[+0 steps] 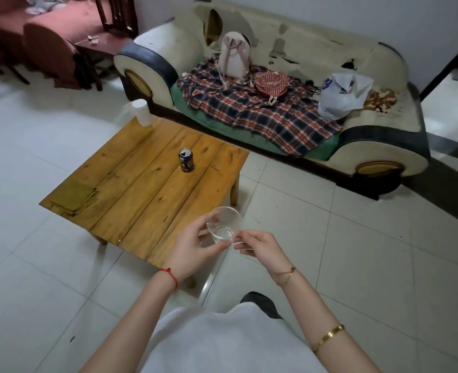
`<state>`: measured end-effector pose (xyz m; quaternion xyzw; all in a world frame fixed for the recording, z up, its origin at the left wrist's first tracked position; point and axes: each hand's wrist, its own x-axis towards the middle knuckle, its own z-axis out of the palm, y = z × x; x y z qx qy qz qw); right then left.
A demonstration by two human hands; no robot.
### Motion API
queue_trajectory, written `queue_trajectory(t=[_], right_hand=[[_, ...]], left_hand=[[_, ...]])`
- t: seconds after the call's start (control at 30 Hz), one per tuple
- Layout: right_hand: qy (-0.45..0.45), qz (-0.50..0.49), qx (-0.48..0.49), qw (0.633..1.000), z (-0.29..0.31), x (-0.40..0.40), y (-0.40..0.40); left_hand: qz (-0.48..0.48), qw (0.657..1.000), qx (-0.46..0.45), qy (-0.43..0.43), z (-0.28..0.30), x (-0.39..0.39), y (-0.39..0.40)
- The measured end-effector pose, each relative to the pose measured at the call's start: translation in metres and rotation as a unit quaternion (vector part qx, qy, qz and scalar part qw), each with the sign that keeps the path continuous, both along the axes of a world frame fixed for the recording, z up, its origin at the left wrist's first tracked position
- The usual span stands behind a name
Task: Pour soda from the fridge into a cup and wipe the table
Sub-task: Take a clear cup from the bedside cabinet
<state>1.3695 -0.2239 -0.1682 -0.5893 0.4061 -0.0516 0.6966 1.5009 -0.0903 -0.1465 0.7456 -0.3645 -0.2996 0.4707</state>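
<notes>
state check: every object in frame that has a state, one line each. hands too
clear plastic cup: held in the air over the table's near corner, tilted, empty or nearly so
left hand: grips the cup
right hand: pinches something thin and clear at the cup's base, can't tell what
soda can: upright mid-table, top looks opened
stack of white cups: upright at far table corner
wooden table: worn patch at left corner
plastic bag: on sofa, mouth open

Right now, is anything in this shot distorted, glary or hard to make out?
Head view: wide-angle bending curves the sofa and floor tiles; soft indoor light, faint sheen on the floor; the clear cup between the left hand and right hand nearly vanishes; far corners look dim and soft.
</notes>
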Motion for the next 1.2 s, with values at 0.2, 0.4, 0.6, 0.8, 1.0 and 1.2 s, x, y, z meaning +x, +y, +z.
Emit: queue_trajectory(t=[0.2, 0.4, 0.6, 0.8, 1.0, 1.2], right_hand=[[0.007, 0.073, 0.002, 0.997, -0.009, 0.050, -0.069], [0.017, 0.176, -0.004, 0.984, -0.009, 0.102, -0.158], [0.015, 0.275, -0.010, 0.961, -0.002, 0.152, -0.248], [0.018, 0.350, -0.003, 0.937, -0.004, 0.193, -0.300], [0.018, 0.420, 0.004, 0.907, -0.007, 0.226, -0.312], [0.023, 0.465, 0.014, 0.885, -0.017, 0.249, -0.302]], left_hand=[[0.065, 0.998, 0.001, 0.021, -0.007, 0.030, -0.054], [0.155, 0.988, 0.015, 0.008, -0.010, 0.053, -0.125], [0.264, 0.965, -0.001, 0.003, -0.003, 0.067, -0.201], [0.342, 0.940, -0.009, 0.007, 0.002, 0.075, -0.248], [0.414, 0.910, 0.010, 0.009, 0.000, 0.081, -0.261], [0.466, 0.884, 0.009, 0.030, -0.004, 0.088, -0.256]])
